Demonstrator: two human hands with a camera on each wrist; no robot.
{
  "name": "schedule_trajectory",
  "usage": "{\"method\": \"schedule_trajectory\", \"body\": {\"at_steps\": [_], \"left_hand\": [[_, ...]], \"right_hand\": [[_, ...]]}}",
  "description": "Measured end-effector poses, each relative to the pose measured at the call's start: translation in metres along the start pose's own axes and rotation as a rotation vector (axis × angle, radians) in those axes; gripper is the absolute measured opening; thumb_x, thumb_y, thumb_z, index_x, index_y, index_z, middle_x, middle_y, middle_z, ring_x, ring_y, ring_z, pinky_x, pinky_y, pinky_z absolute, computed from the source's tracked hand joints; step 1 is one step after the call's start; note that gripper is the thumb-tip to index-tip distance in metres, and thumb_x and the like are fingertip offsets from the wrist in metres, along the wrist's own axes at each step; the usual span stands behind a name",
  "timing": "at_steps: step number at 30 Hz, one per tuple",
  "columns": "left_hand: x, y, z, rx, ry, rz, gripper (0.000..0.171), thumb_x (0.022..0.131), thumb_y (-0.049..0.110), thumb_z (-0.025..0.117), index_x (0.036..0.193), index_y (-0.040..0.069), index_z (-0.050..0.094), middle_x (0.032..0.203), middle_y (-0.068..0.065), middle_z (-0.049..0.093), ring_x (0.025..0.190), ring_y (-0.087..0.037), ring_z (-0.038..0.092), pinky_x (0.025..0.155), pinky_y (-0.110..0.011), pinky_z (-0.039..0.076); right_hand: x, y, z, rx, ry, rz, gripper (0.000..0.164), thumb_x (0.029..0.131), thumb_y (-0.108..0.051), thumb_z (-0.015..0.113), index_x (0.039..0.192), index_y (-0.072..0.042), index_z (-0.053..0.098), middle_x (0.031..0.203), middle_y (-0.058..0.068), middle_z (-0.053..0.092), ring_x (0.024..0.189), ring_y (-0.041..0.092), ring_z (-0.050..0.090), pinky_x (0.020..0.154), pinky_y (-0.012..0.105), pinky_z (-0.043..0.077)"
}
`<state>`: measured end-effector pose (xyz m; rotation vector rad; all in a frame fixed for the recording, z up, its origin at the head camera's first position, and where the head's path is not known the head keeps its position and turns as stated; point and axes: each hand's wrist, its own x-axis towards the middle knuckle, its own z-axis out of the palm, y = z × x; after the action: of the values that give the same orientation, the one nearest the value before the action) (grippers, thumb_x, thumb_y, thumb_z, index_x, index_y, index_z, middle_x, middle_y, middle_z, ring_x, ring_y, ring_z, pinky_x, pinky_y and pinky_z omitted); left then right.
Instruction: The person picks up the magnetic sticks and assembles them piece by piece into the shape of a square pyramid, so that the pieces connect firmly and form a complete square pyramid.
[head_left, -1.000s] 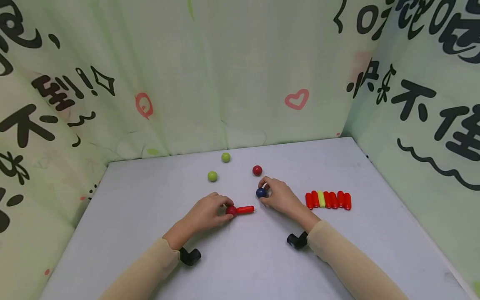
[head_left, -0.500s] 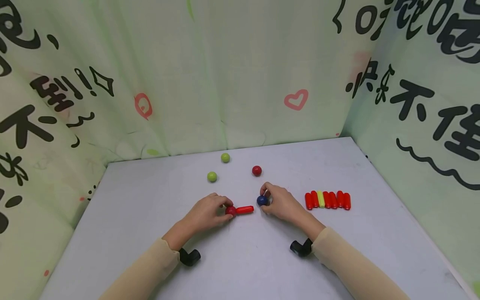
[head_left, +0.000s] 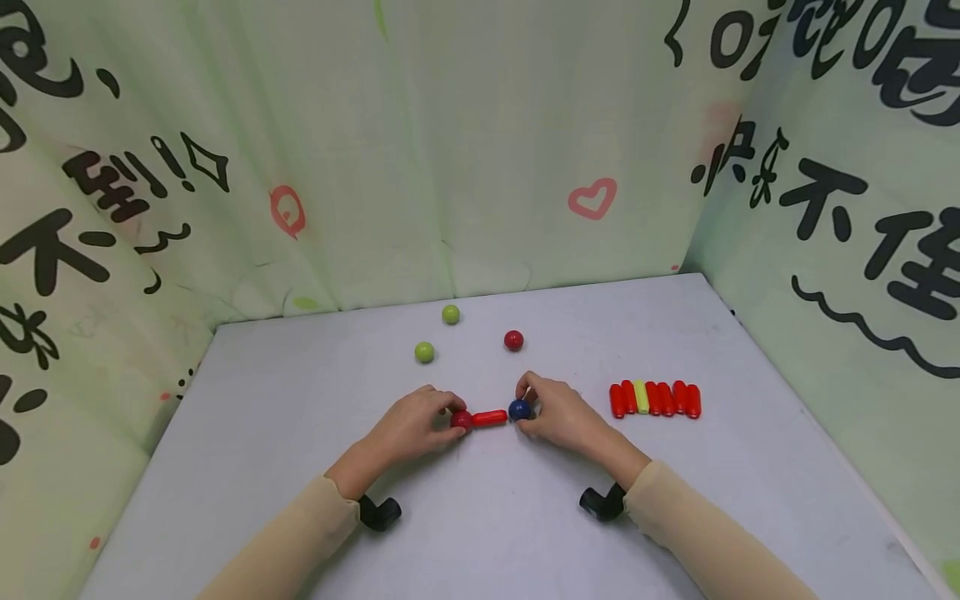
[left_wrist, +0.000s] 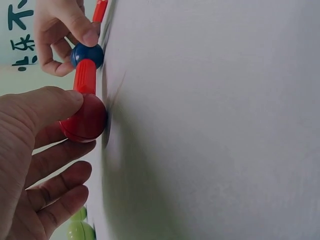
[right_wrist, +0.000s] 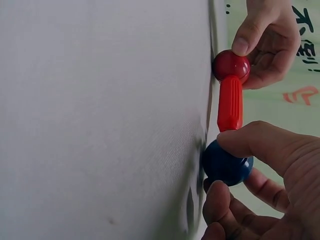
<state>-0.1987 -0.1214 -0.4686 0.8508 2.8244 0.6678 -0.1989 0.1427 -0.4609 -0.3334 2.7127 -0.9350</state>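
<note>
Blue glossy ball (head_left: 519, 409) has been brought nearer since 1 second ago, right up by the tip of the red, ribbed, plastic-looking rod (head_left: 490, 418), and it's pinched between thumb and fingers of the right hand (head_left: 558, 410), which has been shifted along with it. Left side's basically been kept put: a dark red glossy ball (head_left: 461, 421) is pinched by the left hand (head_left: 422, 422), thumb on the near side, with 2 fingers held clear of it in the left wrist view. That red ball is set against the rod's left end, so it's all lined up on the pale, flat table (head_left: 480, 517). Whether the blue ball is actually touching the rod can't be told, as that spot's partly covered by the thumb in the right wrist view. Off to the right, 6 short red rods (head_left: 666, 399) are laid side by side with 1 yellow rod (head_left: 641, 397), 3rd from the left. Farther back, 2 lime-green glossy balls (head_left: 424, 352) and 1 loose red ball (head_left: 513, 340) are scattered. Beige sleeves (head_left: 292, 542) are worn, with a black device (head_left: 381, 514) at each wrist, and a pale green curtain (head_left: 480, 167) is hung behind.
</note>
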Motion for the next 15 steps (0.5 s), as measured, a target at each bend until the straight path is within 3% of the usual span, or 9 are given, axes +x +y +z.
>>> {"method": "schedule_trajectory", "body": {"at_steps": [15], "left_hand": [[0.0008,-0.0002,0.0013,-0.006,-0.006,-0.011,0.028,0.092,0.029,0.079,0.117,0.018,0.072,0.103,0.006,0.071,0.097,-0.011,0.06,0.084,-0.03,0.055]], "right_hand": [[-0.004,-0.0021,-0.0014,-0.019,0.004,-0.018,0.037,0.086,-0.019,0.084,0.114,-0.015,0.061,0.105,0.005,0.071,0.078,0.017,0.055,0.064,0.029,0.048]]}}
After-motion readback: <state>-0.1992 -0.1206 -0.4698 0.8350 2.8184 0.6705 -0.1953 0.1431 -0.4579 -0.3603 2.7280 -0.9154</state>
